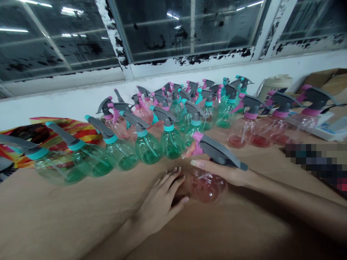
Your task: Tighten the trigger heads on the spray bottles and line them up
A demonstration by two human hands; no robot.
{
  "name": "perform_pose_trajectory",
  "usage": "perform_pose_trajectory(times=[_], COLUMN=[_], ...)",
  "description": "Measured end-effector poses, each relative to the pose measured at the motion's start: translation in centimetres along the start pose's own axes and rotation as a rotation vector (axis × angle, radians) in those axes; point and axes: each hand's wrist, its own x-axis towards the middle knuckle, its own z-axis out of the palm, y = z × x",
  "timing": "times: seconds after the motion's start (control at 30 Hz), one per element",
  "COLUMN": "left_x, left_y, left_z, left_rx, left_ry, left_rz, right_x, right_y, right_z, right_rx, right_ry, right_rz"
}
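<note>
A clear pink spray bottle [208,187] with a grey and pink trigger head stands on the wooden table in front of me. My right hand [226,170] is wrapped around its neck, just under the trigger head; part of that hand is hidden behind the bottle. To the left of the bottle, my left hand [162,202] rests palm down with its fingers spread, holding nothing. Its thumb comes near the bottle without plainly touching it. Beyond my hands a green spray bottle [148,148] stands in a row of others like it, with turquoise collars.
More pink spray bottles [261,135] stand at the right, and several mixed ones crowd toward the wall. A colourful plastic bag [67,126] lies at the left. Back right are a beige jug [275,88], a cardboard box [325,81] and a white tray [332,126]. Windows line the wall.
</note>
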Motion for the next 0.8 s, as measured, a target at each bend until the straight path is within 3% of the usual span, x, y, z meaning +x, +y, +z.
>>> perform_pose_trajectory(times=[0.27, 0.53, 0.8], left_x=[0.04, 0.06, 0.11], left_y=[0.05, 0.09, 0.07], left_z=[-0.05, -0.10, -0.12], left_rx=[-0.008, 0.026, 0.025], left_ry=[-0.003, -0.014, -0.019], left_rz=[-0.005, 0.000, 0.002], right_x=[-0.62, -0.62, -0.89], right_y=[-0.15, -0.69, -0.52], right_z=[0.38, 0.15, 0.36], right_rx=[-0.050, -0.050, -0.103], right_ry=[0.068, 0.015, 0.078], right_rz=[0.026, 0.010, 0.019])
